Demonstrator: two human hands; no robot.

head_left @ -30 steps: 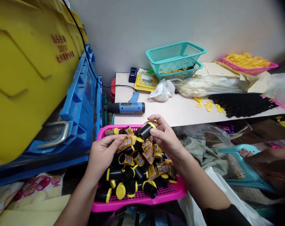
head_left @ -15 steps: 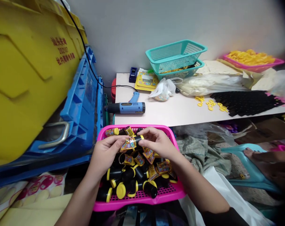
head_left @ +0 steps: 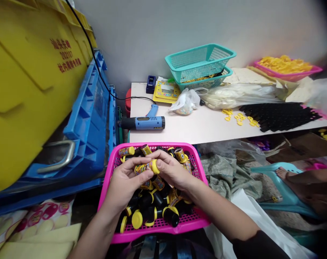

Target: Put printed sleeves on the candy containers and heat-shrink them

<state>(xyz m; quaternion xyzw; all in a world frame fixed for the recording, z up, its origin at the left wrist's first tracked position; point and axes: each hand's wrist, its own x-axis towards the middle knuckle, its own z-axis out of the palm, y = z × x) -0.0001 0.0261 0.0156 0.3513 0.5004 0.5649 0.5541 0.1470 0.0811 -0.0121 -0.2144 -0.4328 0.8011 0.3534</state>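
Between both hands lies a small bottle with a yellow cap, a colourful printed sleeve around its body. My left hand is closed on the sleeved body, thumb in front. With its thumb at the cap end, my right hand grips the same bottle; some of its fingers are hidden behind. Beneath them, a pink basket holds several black bottles with yellow caps, such as a bare black bottle. A sleeved bottle lies at the basket's far left corner.
A blue heat gun lies on the white table. Behind it stand stacked teal baskets and a tied plastic bag. Large blue crates crowd the left side. Another person's foot rests on a blue stool at right.
The printed sleeve, earlier held beside the black bottle, is now around its body. My hands have come closer together, and the yellow cap now points right toward my right thumb.
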